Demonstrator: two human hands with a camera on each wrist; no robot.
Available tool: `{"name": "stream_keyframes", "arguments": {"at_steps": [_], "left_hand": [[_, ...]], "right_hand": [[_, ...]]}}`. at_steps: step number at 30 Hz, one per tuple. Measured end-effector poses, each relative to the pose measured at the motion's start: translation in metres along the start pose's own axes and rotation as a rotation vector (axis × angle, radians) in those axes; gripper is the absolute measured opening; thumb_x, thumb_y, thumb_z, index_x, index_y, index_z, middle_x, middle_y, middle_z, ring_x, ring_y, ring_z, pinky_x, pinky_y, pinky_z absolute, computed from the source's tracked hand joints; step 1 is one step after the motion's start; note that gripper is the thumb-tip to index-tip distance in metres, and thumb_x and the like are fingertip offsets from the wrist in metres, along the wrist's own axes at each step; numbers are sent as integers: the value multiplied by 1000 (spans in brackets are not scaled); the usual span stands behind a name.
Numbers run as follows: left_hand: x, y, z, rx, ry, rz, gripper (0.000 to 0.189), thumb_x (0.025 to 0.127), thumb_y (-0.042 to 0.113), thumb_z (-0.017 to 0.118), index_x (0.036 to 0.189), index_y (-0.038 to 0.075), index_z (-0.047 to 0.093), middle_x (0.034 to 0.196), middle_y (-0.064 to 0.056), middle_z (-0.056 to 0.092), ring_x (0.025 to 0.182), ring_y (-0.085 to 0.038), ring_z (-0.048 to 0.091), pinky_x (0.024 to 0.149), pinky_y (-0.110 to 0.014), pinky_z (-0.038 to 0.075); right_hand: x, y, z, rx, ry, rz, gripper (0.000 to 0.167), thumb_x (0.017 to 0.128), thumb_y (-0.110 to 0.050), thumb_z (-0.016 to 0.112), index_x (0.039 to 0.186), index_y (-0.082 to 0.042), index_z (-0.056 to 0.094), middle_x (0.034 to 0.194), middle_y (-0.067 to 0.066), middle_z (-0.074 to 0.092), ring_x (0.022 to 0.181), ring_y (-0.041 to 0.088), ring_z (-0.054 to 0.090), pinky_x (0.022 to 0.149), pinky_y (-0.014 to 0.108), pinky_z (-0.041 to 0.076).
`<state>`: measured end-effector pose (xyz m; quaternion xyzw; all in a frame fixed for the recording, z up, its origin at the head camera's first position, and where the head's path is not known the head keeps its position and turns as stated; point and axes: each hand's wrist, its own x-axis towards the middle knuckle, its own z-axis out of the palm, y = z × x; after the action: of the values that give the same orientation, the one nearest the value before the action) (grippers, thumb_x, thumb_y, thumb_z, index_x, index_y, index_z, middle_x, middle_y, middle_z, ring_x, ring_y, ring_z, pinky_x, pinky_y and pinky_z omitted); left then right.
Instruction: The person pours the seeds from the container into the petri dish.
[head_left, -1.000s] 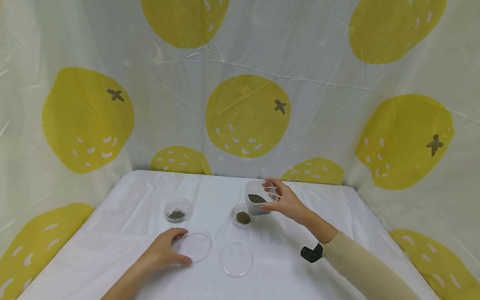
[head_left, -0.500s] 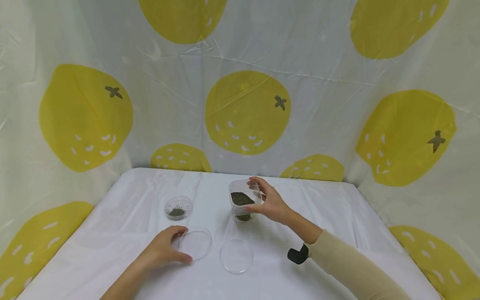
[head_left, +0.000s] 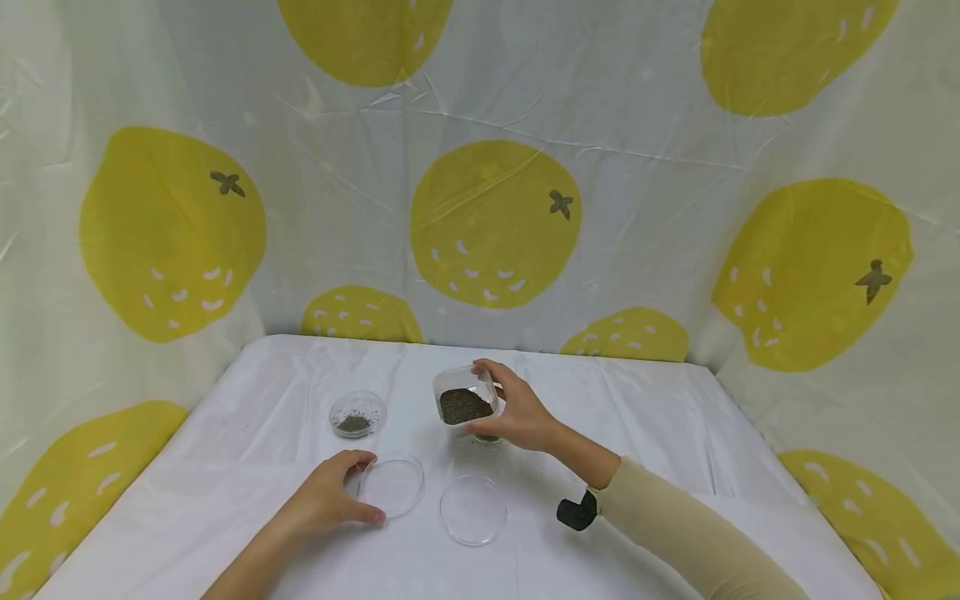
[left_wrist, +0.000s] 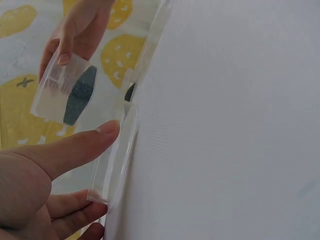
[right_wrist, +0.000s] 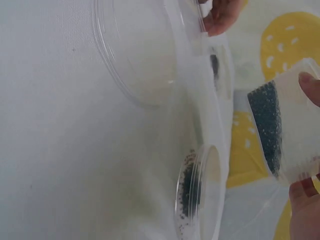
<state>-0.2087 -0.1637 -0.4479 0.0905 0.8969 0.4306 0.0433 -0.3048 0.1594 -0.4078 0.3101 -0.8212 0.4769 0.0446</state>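
My right hand [head_left: 521, 412] grips a clear square plastic tub [head_left: 453, 381] of dark, soil-like granules [head_left: 465, 406], lifted above the table and tilted. Behind that hand, a petri dish [head_left: 487, 439] with similar granules is mostly hidden in the head view; a granule-filled dish [right_wrist: 210, 187] shows in the right wrist view. My left hand [head_left: 330, 500] holds the side of a shallow clear dish [head_left: 392, 487] on the table, thumb [left_wrist: 95, 142] on one side and fingers on the other. No granules are seen in it.
A second petri dish [head_left: 358, 406] with a small granule heap stands at the back left. One clear round lid or dish [head_left: 472, 510] lies flat in front of the right hand. A white cloth [head_left: 615, 408] covers the table; a lemon-print curtain [head_left: 495, 225] hangs behind.
My right hand has carried the tub leftward, from right of the middle petri dish to its left side, now covering most of that dish. The left hand keeps its place.
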Motion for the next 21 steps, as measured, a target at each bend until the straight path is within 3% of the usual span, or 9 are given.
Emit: {"name": "stream_keyframes", "arguments": {"at_steps": [13, 21], "left_hand": [[3, -1, -2, 23, 10, -1, 85, 56, 25, 103, 129, 3, 65, 128, -9, 66, 125, -35, 56, 108, -57, 40], [5, -3, -3, 30, -1, -11, 85, 54, 26, 103, 127, 4, 66, 125, -8, 67, 123, -35, 58, 107, -58, 41]], "right_hand": [[0, -11, 27, -100, -41, -74, 93, 74, -15, 95, 149, 2, 43, 142, 18, 52, 133, 39, 48, 108, 50, 44], [-2, -13, 39, -217, -55, -73, 93, 73, -20, 96, 149, -2, 45, 141, 12, 54, 125, 29, 55, 102, 41, 48]]}}
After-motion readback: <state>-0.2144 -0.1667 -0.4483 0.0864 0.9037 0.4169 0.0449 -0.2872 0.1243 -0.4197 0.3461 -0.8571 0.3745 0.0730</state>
